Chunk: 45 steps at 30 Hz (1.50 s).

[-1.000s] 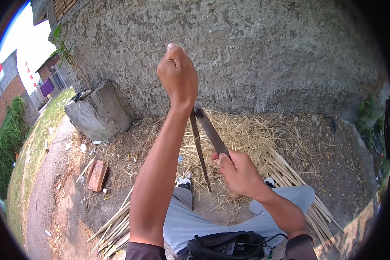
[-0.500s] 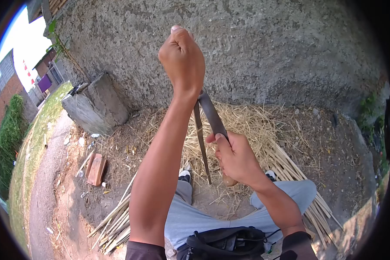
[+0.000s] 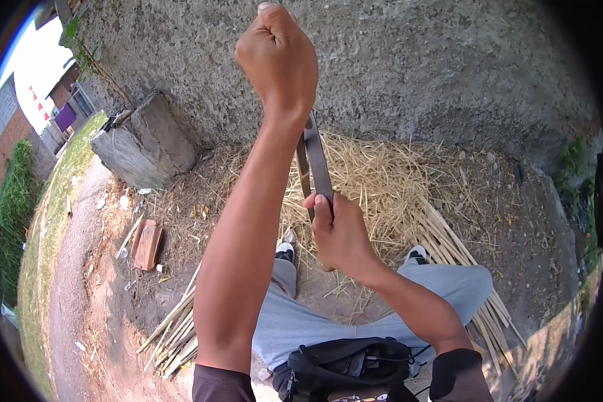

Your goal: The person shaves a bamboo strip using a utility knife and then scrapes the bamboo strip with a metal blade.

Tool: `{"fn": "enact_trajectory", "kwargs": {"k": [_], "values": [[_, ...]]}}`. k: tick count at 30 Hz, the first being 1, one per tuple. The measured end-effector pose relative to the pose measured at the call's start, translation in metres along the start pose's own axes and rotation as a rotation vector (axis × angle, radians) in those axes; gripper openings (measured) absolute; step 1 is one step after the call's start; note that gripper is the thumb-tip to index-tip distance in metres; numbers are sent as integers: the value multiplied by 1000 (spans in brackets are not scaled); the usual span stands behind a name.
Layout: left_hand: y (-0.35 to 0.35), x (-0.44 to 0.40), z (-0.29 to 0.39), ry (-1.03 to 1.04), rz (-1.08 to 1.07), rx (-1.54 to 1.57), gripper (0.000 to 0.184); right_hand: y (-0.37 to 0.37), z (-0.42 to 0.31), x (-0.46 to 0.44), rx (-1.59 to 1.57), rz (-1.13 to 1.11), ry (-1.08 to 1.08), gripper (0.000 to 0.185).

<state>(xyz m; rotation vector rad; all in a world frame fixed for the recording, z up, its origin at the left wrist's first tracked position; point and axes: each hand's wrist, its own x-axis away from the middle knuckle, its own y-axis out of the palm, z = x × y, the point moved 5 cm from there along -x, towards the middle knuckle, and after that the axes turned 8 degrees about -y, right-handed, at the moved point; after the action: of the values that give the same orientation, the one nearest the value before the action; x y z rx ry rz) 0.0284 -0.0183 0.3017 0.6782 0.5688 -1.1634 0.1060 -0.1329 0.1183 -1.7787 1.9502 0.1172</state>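
My left hand [image 3: 278,60] is raised high in front of the wall, its fingers closed in a fist and turned away from me. A narrow, dark bamboo strip [image 3: 303,164] runs down from behind that wrist; the spot where the fist grips it is hidden. My right hand [image 3: 345,234] is wrapped around a knife [image 3: 319,164] with a broad dark blade pointing upward. Its thumb lies along the blade's lower end, and a bit of the handle shows below the hand. Blade and strip lie side by side, the strip's lower part passing behind my right hand.
Pale shavings [image 3: 375,174] are heaped on the ground before the rough wall [image 3: 415,74]. Long split sticks lie at the right [image 3: 489,311] and left [image 3: 174,342]. A reddish brick-like block [image 3: 147,245] and a concrete block [image 3: 144,144] are at the left. A black waist bag [image 3: 348,365] rests on my lap.
My right hand and the knife have moved up and left, and the blade stands more upright, closer along the strip. My left fist sits slightly higher in view.
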Motion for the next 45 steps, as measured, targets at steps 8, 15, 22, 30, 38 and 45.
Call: {"fn": "enact_trajectory", "kwargs": {"k": [8,15,22,30,38,45], "values": [[-7,-7,-1,-64,-4,95,42,-15,-7,-6,-357,-131,253,27],[-13,-12,-4,-30,-8,80,44,0,29,22,-76,-173,91,23],[2,-1,6,48,11,60,56,2,21,21,-228,-56,117,25],[6,1,8,-11,6,74,56,-21,-14,9,-238,-131,184,21],[-3,0,7,-48,4,93,55,-20,-3,17,-169,-174,280,25],[-7,-4,9,11,-19,22,55,14,95,51,115,-195,133,26]]}}
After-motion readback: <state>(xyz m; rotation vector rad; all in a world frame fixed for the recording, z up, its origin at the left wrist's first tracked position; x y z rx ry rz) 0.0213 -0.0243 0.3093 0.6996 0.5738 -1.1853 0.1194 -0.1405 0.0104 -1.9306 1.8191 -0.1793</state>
